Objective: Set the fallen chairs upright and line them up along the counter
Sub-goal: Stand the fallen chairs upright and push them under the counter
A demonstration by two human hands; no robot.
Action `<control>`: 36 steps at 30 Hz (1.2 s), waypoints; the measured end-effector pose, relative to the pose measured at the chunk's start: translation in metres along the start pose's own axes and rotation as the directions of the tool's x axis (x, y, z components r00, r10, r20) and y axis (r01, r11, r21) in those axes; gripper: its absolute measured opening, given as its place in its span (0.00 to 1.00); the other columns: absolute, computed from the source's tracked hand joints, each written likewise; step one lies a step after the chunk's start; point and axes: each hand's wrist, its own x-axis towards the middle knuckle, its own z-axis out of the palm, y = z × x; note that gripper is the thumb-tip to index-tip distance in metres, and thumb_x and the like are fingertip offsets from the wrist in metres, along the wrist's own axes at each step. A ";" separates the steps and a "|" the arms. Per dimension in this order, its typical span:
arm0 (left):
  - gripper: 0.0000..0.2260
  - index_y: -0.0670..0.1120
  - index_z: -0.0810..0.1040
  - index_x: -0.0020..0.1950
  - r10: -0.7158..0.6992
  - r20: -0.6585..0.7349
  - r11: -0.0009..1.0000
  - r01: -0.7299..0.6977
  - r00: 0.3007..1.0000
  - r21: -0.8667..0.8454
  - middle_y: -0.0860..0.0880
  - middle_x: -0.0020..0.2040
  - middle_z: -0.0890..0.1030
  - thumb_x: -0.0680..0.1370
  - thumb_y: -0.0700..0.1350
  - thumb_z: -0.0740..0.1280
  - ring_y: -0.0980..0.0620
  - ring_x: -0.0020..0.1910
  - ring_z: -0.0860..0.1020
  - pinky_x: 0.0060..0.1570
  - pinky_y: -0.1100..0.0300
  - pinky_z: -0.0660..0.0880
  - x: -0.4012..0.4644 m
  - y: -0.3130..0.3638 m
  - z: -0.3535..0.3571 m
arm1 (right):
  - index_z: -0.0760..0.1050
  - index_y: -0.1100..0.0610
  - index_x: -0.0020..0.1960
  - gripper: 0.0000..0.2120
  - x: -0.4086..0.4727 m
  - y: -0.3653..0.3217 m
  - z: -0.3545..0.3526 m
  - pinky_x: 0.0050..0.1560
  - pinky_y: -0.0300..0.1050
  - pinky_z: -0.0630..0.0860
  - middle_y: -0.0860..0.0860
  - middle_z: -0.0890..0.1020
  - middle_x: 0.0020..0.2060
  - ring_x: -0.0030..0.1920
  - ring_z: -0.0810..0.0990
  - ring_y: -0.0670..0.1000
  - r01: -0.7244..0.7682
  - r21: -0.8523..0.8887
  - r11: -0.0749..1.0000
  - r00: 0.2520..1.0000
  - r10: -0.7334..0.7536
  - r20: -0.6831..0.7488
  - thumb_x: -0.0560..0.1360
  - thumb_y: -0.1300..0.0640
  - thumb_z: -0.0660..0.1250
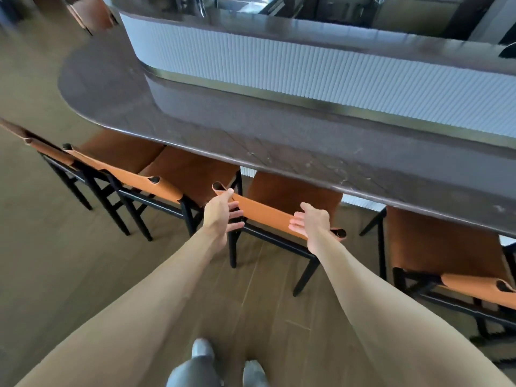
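Dark curved counter (279, 141) crosses mid-frame over wood floor (42, 233); both hands, left (220, 216) and right (312, 222), lie loose-fingered at the centre chair's (268, 212) backrest.

The floor (42, 247) is made of long brown wood boards, and soft light shines on it at 9 o'clock. A white wall with thin up-and-down lines (307, 71) runs from 11 o'clock to 3 o'clock. Far back, at 1 o'clock, stand dark shelves (405, 15), too blurry to make out.
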 end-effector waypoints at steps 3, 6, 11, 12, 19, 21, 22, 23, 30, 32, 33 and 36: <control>0.17 0.40 0.71 0.68 -0.161 0.046 0.987 0.162 0.986 -0.014 0.35 0.66 0.75 0.83 0.49 0.63 0.36 0.61 0.79 0.59 0.36 0.78 0.041 -0.010 0.009 | 0.70 0.61 0.59 0.10 0.020 0.013 0.002 0.54 0.58 0.84 0.61 0.82 0.49 0.44 0.86 0.59 -0.177 0.095 0.980 0.979 0.185 -0.089 0.81 0.59 0.66; 0.23 0.41 0.63 0.76 -0.336 0.086 0.941 0.338 0.938 -0.005 0.31 0.71 0.68 0.83 0.46 0.64 0.30 0.65 0.75 0.61 0.33 0.75 0.081 -0.019 0.018 | 0.70 0.61 0.56 0.09 0.036 0.026 0.011 0.55 0.58 0.84 0.65 0.78 0.48 0.49 0.84 0.63 -0.260 0.266 0.928 0.953 0.292 -0.086 0.80 0.60 0.68; 0.26 0.41 0.59 0.79 -0.504 0.119 0.860 0.510 0.855 -0.026 0.29 0.75 0.62 0.83 0.44 0.64 0.28 0.68 0.72 0.64 0.33 0.72 0.142 -0.015 0.014 | 0.71 0.60 0.65 0.18 0.065 0.036 0.041 0.57 0.62 0.82 0.65 0.74 0.57 0.57 0.80 0.64 -0.251 0.543 0.801 0.932 0.351 -0.087 0.78 0.61 0.71; 0.26 0.40 0.60 0.78 -0.510 0.124 0.855 0.518 0.851 -0.034 0.30 0.75 0.62 0.83 0.44 0.65 0.28 0.68 0.71 0.64 0.33 0.72 0.152 -0.012 0.011 | 0.71 0.60 0.66 0.18 0.070 0.034 0.044 0.56 0.61 0.82 0.65 0.75 0.58 0.57 0.80 0.65 -0.236 0.560 0.794 0.931 0.350 -0.104 0.79 0.61 0.71; 0.22 0.38 0.65 0.75 -0.515 0.106 0.852 0.521 0.851 -0.041 0.35 0.72 0.65 0.83 0.40 0.64 0.28 0.68 0.72 0.64 0.33 0.72 0.208 -0.012 -0.004 | 0.71 0.63 0.65 0.11 0.098 0.035 0.052 0.54 0.63 0.83 0.65 0.80 0.55 0.46 0.84 0.63 -0.180 0.627 0.758 0.892 0.395 -0.221 0.83 0.68 0.61; 0.19 0.36 0.67 0.73 -0.498 0.106 0.865 0.502 0.861 -0.013 0.35 0.68 0.68 0.83 0.38 0.65 0.29 0.65 0.75 0.61 0.35 0.75 0.214 -0.014 -0.002 | 0.71 0.62 0.64 0.12 0.102 0.035 0.051 0.53 0.63 0.83 0.64 0.80 0.54 0.45 0.84 0.63 -0.180 0.636 0.751 0.889 0.400 -0.221 0.82 0.70 0.60; 0.17 0.36 0.68 0.71 -0.490 0.105 0.870 0.494 0.865 -0.007 0.35 0.67 0.70 0.82 0.37 0.65 0.29 0.63 0.77 0.60 0.37 0.76 0.215 -0.016 0.001 | 0.71 0.62 0.65 0.13 0.104 0.036 0.049 0.53 0.64 0.83 0.64 0.80 0.55 0.46 0.84 0.64 -0.174 0.642 0.747 0.891 0.397 -0.221 0.82 0.70 0.60; 0.14 0.36 0.69 0.68 -0.482 0.106 0.874 0.486 0.870 -0.013 0.35 0.67 0.71 0.82 0.35 0.64 0.30 0.61 0.78 0.60 0.38 0.77 0.215 -0.018 0.006 | 0.70 0.62 0.67 0.15 0.105 0.037 0.047 0.52 0.65 0.83 0.64 0.79 0.57 0.46 0.84 0.65 -0.170 0.644 0.746 0.893 0.393 -0.220 0.82 0.71 0.59; 0.14 0.35 0.67 0.67 -0.483 0.063 0.871 0.487 0.873 -0.060 0.32 0.67 0.74 0.82 0.28 0.54 0.32 0.64 0.77 0.64 0.38 0.74 0.215 -0.029 0.027 | 0.69 0.56 0.66 0.22 0.113 0.042 0.032 0.47 0.68 0.83 0.58 0.76 0.48 0.22 0.82 0.62 -0.176 0.616 0.768 0.855 0.429 -0.292 0.78 0.76 0.57; 0.13 0.35 0.68 0.66 -0.500 0.057 0.862 0.503 0.864 -0.069 0.32 0.67 0.74 0.83 0.28 0.54 0.32 0.65 0.76 0.64 0.38 0.74 0.208 -0.034 0.031 | 0.69 0.55 0.65 0.22 0.112 0.042 0.023 0.46 0.69 0.83 0.58 0.76 0.47 0.22 0.82 0.63 -0.180 0.602 0.778 0.850 0.431 -0.302 0.78 0.75 0.57; 0.13 0.35 0.68 0.66 -0.498 0.050 0.863 0.500 0.866 -0.068 0.32 0.67 0.74 0.83 0.28 0.54 0.32 0.65 0.76 0.64 0.37 0.74 0.204 -0.037 0.033 | 0.69 0.55 0.65 0.22 0.113 0.042 0.018 0.45 0.69 0.83 0.58 0.76 0.47 0.23 0.82 0.63 -0.182 0.594 0.784 0.852 0.427 -0.302 0.79 0.75 0.57; 0.13 0.35 0.67 0.65 -0.470 0.053 0.879 0.473 0.881 -0.061 0.32 0.67 0.74 0.83 0.27 0.54 0.32 0.62 0.78 0.61 0.37 0.76 0.194 -0.044 0.044 | 0.70 0.55 0.65 0.21 0.113 0.041 0.002 0.47 0.69 0.83 0.58 0.77 0.48 0.23 0.82 0.63 -0.191 0.581 0.791 0.856 0.423 -0.296 0.79 0.74 0.57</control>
